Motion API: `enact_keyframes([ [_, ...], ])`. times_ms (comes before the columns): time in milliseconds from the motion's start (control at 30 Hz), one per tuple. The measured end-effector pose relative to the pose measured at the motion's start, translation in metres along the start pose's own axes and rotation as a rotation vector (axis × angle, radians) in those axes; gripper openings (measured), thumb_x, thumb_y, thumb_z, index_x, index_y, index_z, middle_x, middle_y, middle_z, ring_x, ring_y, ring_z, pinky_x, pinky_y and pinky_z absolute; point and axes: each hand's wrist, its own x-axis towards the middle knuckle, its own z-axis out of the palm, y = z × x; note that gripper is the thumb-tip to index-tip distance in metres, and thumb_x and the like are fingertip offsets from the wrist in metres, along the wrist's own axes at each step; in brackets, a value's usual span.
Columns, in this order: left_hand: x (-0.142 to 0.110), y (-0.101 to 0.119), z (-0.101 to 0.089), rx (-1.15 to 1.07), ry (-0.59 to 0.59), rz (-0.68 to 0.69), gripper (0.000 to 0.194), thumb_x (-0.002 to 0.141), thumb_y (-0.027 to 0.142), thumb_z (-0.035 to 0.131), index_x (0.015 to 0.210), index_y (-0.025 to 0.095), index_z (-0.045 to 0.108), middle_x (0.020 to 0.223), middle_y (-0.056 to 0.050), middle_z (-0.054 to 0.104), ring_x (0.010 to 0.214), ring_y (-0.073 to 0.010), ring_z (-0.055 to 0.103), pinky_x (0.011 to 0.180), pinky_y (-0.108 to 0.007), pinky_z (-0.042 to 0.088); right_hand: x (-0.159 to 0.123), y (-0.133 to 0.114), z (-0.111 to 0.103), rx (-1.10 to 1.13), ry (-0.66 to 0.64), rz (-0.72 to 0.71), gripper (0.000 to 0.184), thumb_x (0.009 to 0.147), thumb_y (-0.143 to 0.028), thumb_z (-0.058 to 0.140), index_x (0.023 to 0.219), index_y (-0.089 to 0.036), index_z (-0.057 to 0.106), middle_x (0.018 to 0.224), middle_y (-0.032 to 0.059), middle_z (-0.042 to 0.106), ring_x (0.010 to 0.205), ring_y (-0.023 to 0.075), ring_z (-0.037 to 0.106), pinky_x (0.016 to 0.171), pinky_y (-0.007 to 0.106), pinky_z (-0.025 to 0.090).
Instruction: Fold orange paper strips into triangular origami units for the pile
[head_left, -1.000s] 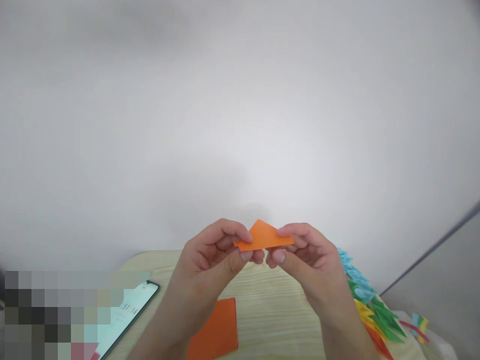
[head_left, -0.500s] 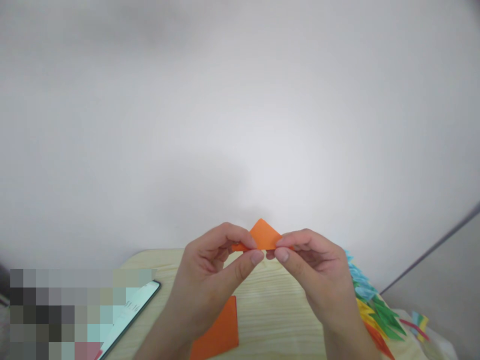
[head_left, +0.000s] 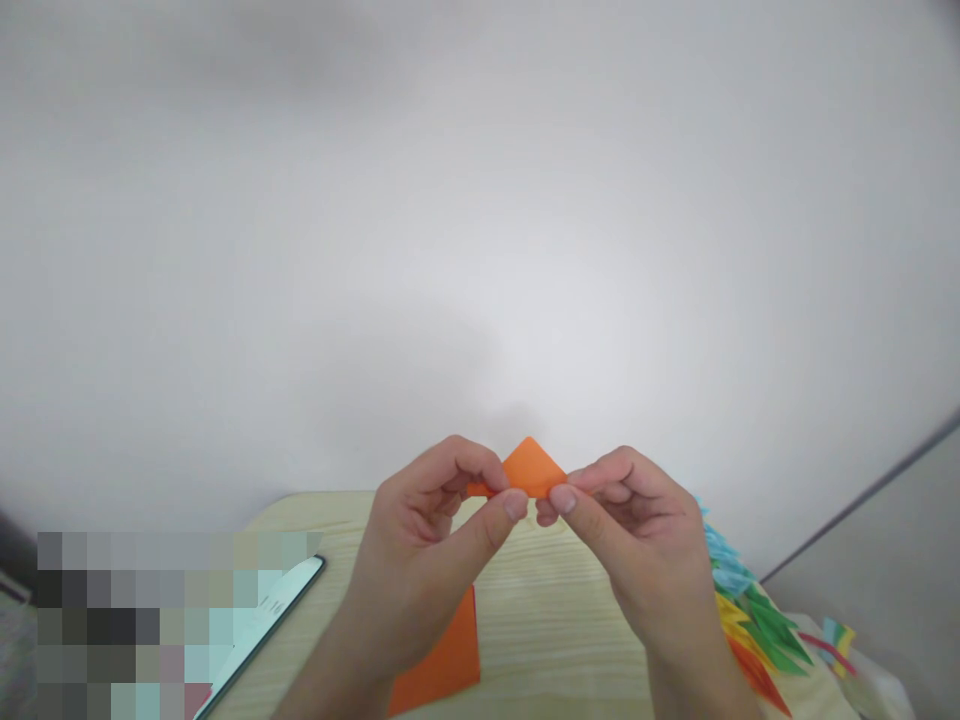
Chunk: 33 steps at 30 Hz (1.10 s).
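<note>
I hold a small folded orange paper triangle [head_left: 529, 468] up in front of the white wall, its point upward. My left hand [head_left: 431, 555] pinches its left lower corner between thumb and forefinger. My right hand [head_left: 637, 540] pinches its right lower corner the same way. Both hands hover above a pale wooden table [head_left: 547, 620]. The lower edge of the paper is hidden behind my fingertips.
A flat orange paper sheet [head_left: 442, 660] lies on the table under my left wrist. A phone [head_left: 266, 625] with a lit screen lies at the left. At the right edge sits a pile of folded blue, green, yellow and orange paper pieces [head_left: 750, 625].
My fingers have closed inward along the paper's lower edge, so less of the orange piece shows. The hands have drifted slightly right and up.
</note>
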Motion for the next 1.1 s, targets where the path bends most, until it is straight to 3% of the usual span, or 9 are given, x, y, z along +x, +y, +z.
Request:
enact_keyframes([
  [767, -0.0011, -0.0047, -0.0035, -0.003, 0.008, -0.035, 0.02, 0.09, 0.028, 0.079, 0.087, 0.021, 0.06, 0.079, 0.001, 0.066, 0.076, -0.0141, 0.063, 0.07, -0.028, 0.05, -0.0028, -0.0019, 0.0001, -0.046, 0.031, -0.001, 0.019, 0.089, -0.031, 0.082, 0.084, -0.023, 0.067, 0.076, 0.0008, 0.077, 0.072, 0.0172, 0.071, 0.069, 0.029, 0.054],
  [967, -0.0009, -0.008, -0.0049, -0.069, -0.041, -0.038, 0.016, 0.096, 0.027, 0.073, 0.093, 0.023, 0.058, 0.081, 0.002, 0.072, 0.079, -0.0147, 0.069, 0.076, -0.029, 0.051, -0.0006, 0.0009, -0.0012, 0.006, 0.042, -0.028, 0.024, 0.09, -0.029, 0.082, 0.102, -0.026, 0.062, 0.074, -0.0014, 0.078, 0.07, 0.018, 0.072, 0.073, 0.032, 0.055],
  [1100, -0.0006, -0.0099, -0.007, -0.068, -0.053, -0.042, 0.014, 0.097, 0.027, 0.071, 0.096, 0.023, 0.058, 0.082, 0.003, 0.073, 0.081, -0.0141, 0.069, 0.077, -0.028, 0.05, 0.0002, -0.0035, -0.0045, -0.015, -0.037, -0.009, 0.024, 0.095, -0.029, 0.077, 0.113, -0.028, 0.061, 0.08, -0.0002, 0.081, 0.078, 0.0197, 0.076, 0.08, 0.035, 0.056],
])
